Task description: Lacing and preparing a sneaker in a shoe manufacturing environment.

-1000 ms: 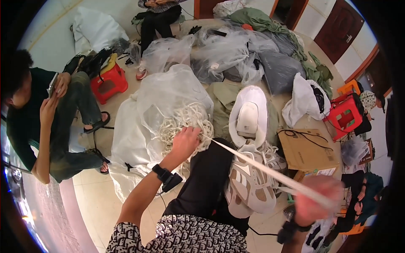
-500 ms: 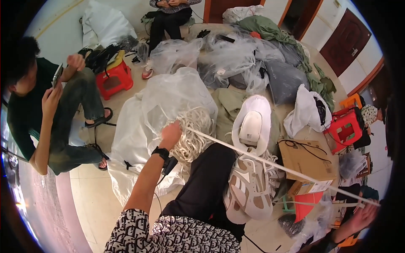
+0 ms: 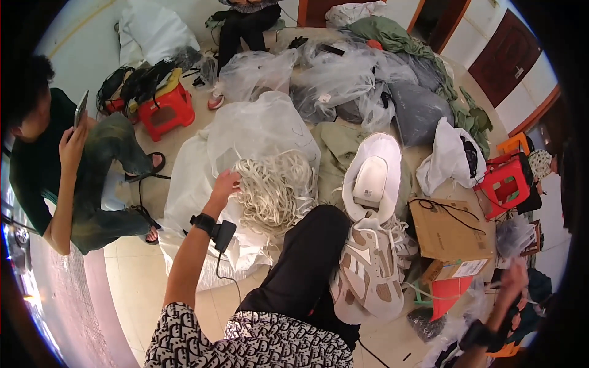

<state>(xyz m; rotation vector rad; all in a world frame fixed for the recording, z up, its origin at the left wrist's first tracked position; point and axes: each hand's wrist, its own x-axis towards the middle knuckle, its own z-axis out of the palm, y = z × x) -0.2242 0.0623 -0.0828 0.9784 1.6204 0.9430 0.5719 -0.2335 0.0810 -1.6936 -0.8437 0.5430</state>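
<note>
A tangled heap of off-white shoelaces (image 3: 267,196) lies on white plastic sacking (image 3: 196,184) in front of me. My left hand (image 3: 226,184) is at the heap's left edge, its fingers bunched against the laces; a black device (image 3: 223,235) sits at that wrist. Far to the right my right hand (image 3: 514,282) is raised, smeared by motion, so its fingers cannot be made out. To the right of my dark-trousered knee rest white-and-beige sneakers (image 3: 371,270), with a wide white opening and a pale insole (image 3: 371,178) showing.
A cardboard box (image 3: 451,233) with a black cord stands right of the sneakers. Clear plastic bags (image 3: 337,80) and grey packages (image 3: 423,119) are heaped beyond. Red stools (image 3: 165,113) stand left and right. A person with a phone (image 3: 81,109) sits at left; another sits at the back.
The lace stretched between my hands no longer spans the view. My left hand has moved left to the heap's edge; my right hand has risen slightly and moved left.
</note>
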